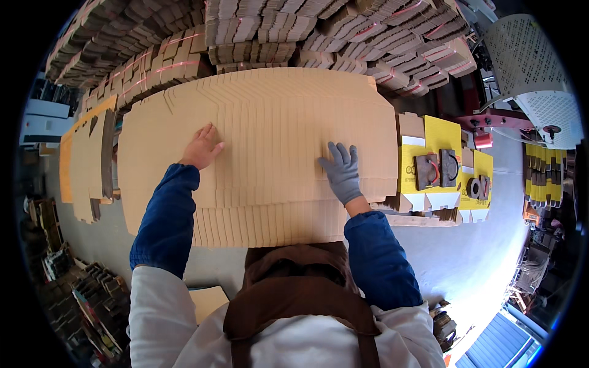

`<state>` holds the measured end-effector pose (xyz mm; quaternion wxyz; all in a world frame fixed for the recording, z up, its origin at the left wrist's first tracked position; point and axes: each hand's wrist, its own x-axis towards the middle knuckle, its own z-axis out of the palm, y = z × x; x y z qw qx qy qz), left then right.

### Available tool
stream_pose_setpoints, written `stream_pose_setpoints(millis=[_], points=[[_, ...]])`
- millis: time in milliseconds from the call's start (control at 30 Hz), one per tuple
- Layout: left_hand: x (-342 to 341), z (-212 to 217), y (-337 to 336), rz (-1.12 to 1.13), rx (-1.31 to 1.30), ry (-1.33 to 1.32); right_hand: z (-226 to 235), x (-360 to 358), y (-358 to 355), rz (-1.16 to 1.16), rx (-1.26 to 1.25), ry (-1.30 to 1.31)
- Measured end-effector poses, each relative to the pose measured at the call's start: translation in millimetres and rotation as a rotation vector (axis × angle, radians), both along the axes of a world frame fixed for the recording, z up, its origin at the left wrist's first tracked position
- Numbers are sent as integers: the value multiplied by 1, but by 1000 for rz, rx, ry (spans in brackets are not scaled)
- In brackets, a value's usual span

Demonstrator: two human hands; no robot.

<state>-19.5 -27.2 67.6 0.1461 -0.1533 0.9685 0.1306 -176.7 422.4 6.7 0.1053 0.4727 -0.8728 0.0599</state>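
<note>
Spread out in front of me is a wide fan of overlapping flat cardboard sheets [264,141], plain brown, their edges stepped in narrow strips. My bare left hand [202,146] lies on the left part of the sheets, fingers stretched out and the thumb apart. On the right part rests my right hand [343,171] in a grey glove, its fingers spread over the cardboard. Neither hand grips anything. What supports the sheets is mostly hidden beneath them.
Yellow printed cardboard pieces [443,132] lie on the right, with two dark blocks with handles [427,171] and a tape roll [473,187] on them. Bundled cardboard stacks [264,30] rise behind. Another cardboard stack [86,159] stands left. A perforated metal guard [524,58] is far right.
</note>
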Motion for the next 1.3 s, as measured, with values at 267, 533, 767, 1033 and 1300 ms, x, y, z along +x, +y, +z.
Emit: stream_pose_setpoints(millis=[267, 533, 767, 1033, 1300], points=[[2, 6, -4, 10, 8, -69, 19, 16, -29, -192, 35, -266], [1, 14, -4, 9, 19, -90, 32, 23, -55, -254, 90, -230], [1, 16, -3, 4, 18, -88, 19, 23, -56, -10, 152, -67], [2, 13, -2, 11, 19, -84, 36, 37, -86, -255, 178, -357], [7, 9, -5, 15, 39, -26, 45, 43, -104, -215, 231, -265]])
